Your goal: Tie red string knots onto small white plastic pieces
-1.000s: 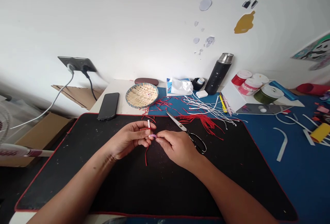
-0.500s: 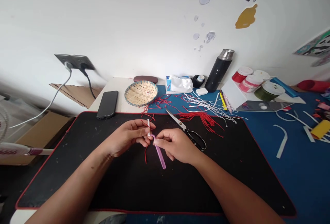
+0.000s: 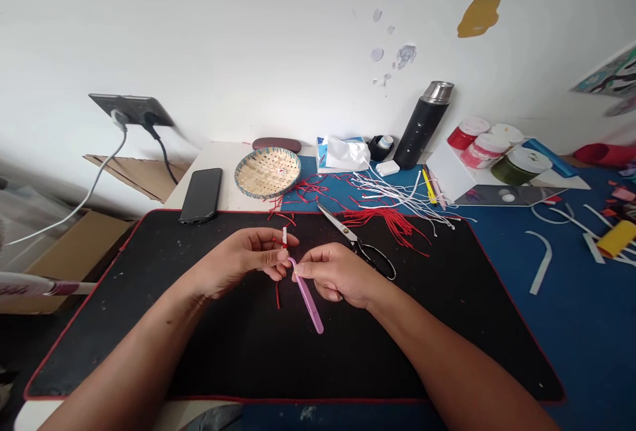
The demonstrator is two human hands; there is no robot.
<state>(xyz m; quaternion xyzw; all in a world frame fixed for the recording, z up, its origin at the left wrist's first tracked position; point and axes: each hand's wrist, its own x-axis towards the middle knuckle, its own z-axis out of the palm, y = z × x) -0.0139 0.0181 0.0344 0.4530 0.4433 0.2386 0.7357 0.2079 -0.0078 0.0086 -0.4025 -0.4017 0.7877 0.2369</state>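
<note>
My left hand (image 3: 258, 257) pinches a small white strip (image 3: 285, 236) wound with red cord (image 3: 278, 295); the cord's tail hangs below the fingers. In my right hand (image 3: 330, 271) is a slim purple tool (image 3: 311, 305) with a rounded end and a thin bent tip; its exact kind I cannot make out. That tip reaches to the left fingertips, where the contact is hidden. Just beyond my right hand, black-handled scissors (image 3: 352, 239) lie partly spread on the black mat (image 3: 238, 351).
Behind the mat are red cords (image 3: 390, 222), white cords (image 3: 402, 192), a woven basket (image 3: 268, 173), a phone (image 3: 201, 196), a tissue box (image 3: 342, 154) and a black thermos (image 3: 422, 126). Paint jars (image 3: 521, 165) and paper scraps (image 3: 541, 262) are at the right.
The purple tool has swung slightly, its rounded end lower and further right. Less of the white strip shows above the left fingers. The whole view has tilted down a little.
</note>
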